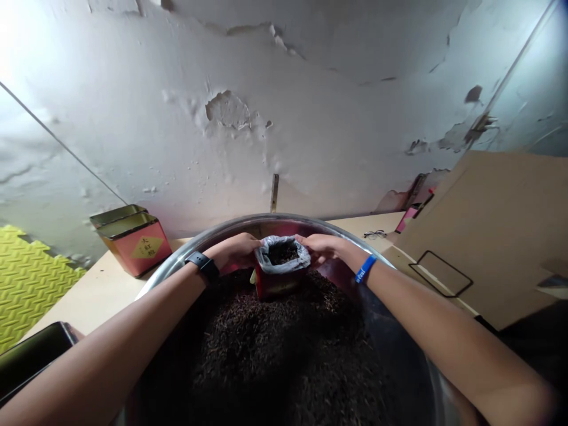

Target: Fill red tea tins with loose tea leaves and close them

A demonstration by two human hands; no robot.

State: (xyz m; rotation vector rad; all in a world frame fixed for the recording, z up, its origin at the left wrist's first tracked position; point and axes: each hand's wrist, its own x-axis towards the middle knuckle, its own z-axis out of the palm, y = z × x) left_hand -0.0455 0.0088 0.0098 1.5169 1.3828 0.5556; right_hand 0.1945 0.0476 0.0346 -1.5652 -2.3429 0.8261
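A red tin stands in the dark loose tea leaves near the far side of a large metal basin. A clear plastic bag lines the tin, its edge folded out over the rim, with dark tea leaves inside. At the tin's left side my left hand is closed on the bag's edge. My right hand grips the same edge from the right, thumb on top. Some fingers of both hands are hidden behind the bag and tin.
Another pink-red tin, open at the top, stands left of the basin on the pale table. A dark open container is at lower left. Glasses and a cardboard box are on the right. A peeling wall rises behind.
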